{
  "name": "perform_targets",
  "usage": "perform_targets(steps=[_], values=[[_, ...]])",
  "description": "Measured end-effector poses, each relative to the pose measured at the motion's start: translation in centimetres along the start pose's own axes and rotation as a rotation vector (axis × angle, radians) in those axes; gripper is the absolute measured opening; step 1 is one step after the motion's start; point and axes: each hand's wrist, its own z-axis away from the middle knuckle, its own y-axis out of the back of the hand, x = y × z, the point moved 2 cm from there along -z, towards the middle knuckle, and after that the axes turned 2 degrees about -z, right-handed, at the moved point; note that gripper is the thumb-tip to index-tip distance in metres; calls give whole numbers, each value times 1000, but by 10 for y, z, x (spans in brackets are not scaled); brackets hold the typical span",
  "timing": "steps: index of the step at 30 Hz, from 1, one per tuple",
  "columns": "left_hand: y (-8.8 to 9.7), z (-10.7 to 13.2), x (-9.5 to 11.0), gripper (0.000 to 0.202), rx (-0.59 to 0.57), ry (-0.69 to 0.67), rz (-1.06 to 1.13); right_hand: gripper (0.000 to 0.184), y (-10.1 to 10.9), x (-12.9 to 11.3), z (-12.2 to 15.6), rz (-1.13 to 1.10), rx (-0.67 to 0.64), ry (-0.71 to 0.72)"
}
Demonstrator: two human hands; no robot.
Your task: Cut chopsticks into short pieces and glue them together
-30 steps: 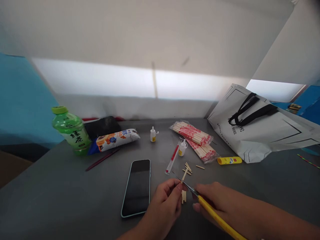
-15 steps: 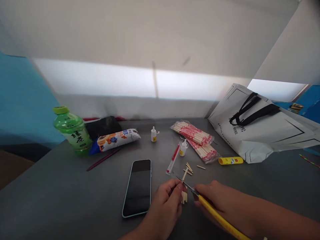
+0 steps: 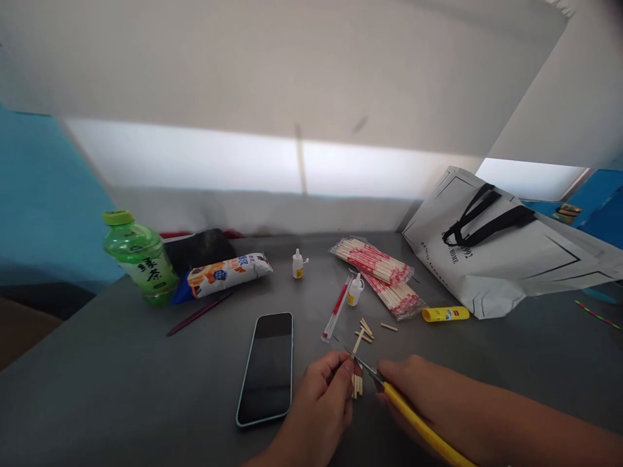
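My left hand point(image 3: 324, 399) is closed, pinching a short wooden stick point(image 3: 359, 339) between thumb and fingertips. The stick tilts up and away. My right hand point(image 3: 413, 392) is wrapped round a yellow-handled tool point(image 3: 406, 408) with a narrow metal tip; whether it is scissors or pliers I cannot tell. Its tip meets the stick right at my left fingertips. Below them lie several cut stick pieces point(image 3: 358, 385), partly hidden by my left hand. More short pieces point(image 3: 366, 326) lie just beyond the held stick, with a single piece point(image 3: 389, 327) to their right.
Left of my hands lies a phone point(image 3: 267, 370). Farther back are a green bottle point(image 3: 141, 259), a snack packet point(image 3: 226, 275), a dark red pen-like stick point(image 3: 197, 315), two small glue bottles point(image 3: 298, 266), bagged sticks point(image 3: 377, 259), a yellow tube point(image 3: 445, 314) and a white bag point(image 3: 506, 253).
The view has shifted slightly. The tool's thin tip, which reached past the stick on the left, now shows less beyond it. Both hands keep nearly the same place and hold.
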Motion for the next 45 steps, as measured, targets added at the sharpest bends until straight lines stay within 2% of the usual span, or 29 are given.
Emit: perform_targets(steps=[3, 5, 12, 17, 23, 26, 35, 39, 45], values=[[1, 1, -1, 46, -3, 4, 5, 10, -7, 10, -2, -7, -4, 13], [2, 2, -1, 46, -5, 12, -6, 9, -11, 15, -4, -15, 3, 35], [0, 2, -1, 44, 0, 9, -44, 23, -5, 2, -4, -18, -9, -12], [0, 3, 2, 45, 14, 9, -37, 23, 4, -2, 0, -79, 2, 38], [0, 3, 3, 48, 14, -8, -34, 38, 15, -1, 4, -180, -84, 73], [-1, 4, 5, 49, 0, -21, -54, 41, 18, -3, 4, -228, -97, 94], [1, 2, 3, 47, -20, -37, -59, 32, 18, -6, -1, -226, -53, 148], [3, -3, -1, 45, -9, -55, -60, 28, 10, -5, -6, -161, -32, 101], [2, -5, 1, 48, 31, -21, -17, 23, -2, 3, -12, -153, -1, 105]])
